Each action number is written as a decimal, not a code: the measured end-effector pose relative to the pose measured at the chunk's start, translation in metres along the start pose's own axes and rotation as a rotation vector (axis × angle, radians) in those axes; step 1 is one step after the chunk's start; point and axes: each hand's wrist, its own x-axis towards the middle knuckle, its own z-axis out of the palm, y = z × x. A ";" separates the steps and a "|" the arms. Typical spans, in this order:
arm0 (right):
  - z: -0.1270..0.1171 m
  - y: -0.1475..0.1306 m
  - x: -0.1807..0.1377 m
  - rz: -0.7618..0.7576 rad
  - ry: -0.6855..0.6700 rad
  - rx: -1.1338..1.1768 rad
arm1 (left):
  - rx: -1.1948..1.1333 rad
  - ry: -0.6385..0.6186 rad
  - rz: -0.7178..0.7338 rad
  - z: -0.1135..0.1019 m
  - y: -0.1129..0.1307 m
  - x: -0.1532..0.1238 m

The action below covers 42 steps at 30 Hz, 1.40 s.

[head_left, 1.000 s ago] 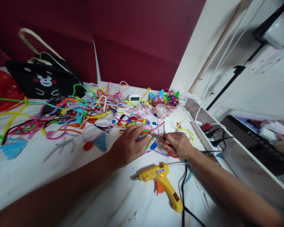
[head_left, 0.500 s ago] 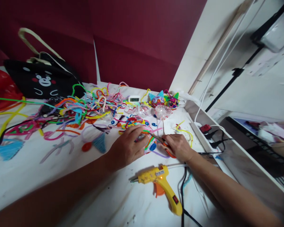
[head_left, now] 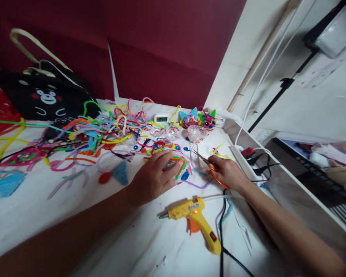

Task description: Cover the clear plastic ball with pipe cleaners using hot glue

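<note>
My left hand (head_left: pixel 157 175) is curled over a colourful pipe-cleaner piece (head_left: pixel 182 166) and holds it on the table. Green, orange and pink strands and a blue coil show at its right side; the rest lies under my fingers. In my right hand (head_left: pixel 229 171) is a pair of scissors (head_left: pixel 202 157) with orange handles, its blades pointing up and left, apart from the piece. A purple pipe cleaner (head_left: pixel 200 187) curves out between the two hands. Nearer to me lies a yellow glue gun (head_left: pixel 194 213) with a lit orange light.
A heap of pipe cleaners (head_left: pixel 103 129) spreads across the left, before a black bag (head_left: pixel 46 96). Clear plastic domes (head_left: pixel 196 133), a small digital clock (head_left: pixel 161 118) and two decorated cat-like figures (head_left: pixel 207 120) stand behind. At right are a power strip (head_left: pixel 245 161) and black cables (head_left: pixel 222 223).
My right hand has drawn the scissors back to the right, away from the pipe-cleaner piece. The pink strand end at the piece's right side no longer sticks out. My left hand stays put.
</note>
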 end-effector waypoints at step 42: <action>-0.011 -0.107 -0.104 0.239 -0.317 0.343 | 0.037 0.024 -0.015 0.002 0.003 0.000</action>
